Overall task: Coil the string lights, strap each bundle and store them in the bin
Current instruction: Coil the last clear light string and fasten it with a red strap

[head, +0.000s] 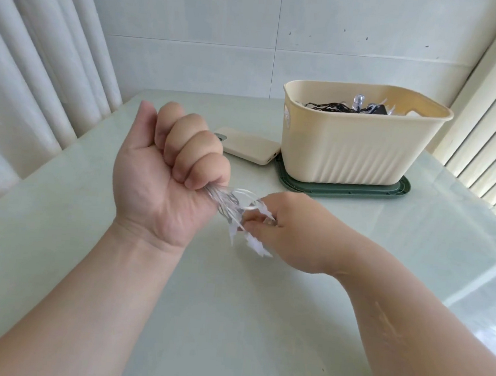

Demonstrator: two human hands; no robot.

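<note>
White translucent string lights (235, 206) are sitting bunched in the left hand (168, 163), up over the tabletop (230, 320), mid-frame. Left hand is gripping the bundle in a full fist; loops and jagged white ornaments are sticking out the lower side. Right hand (279, 226) is pinching those loose ends just beside the fist, fingers curled on them. Cream bin (362, 149) is standing far right on a green lid (344, 191), well apart from both hands. Dark-wired lights (333, 107) are lying inside it. Flat cream case (247, 147) is lying just left of the bin.
</note>
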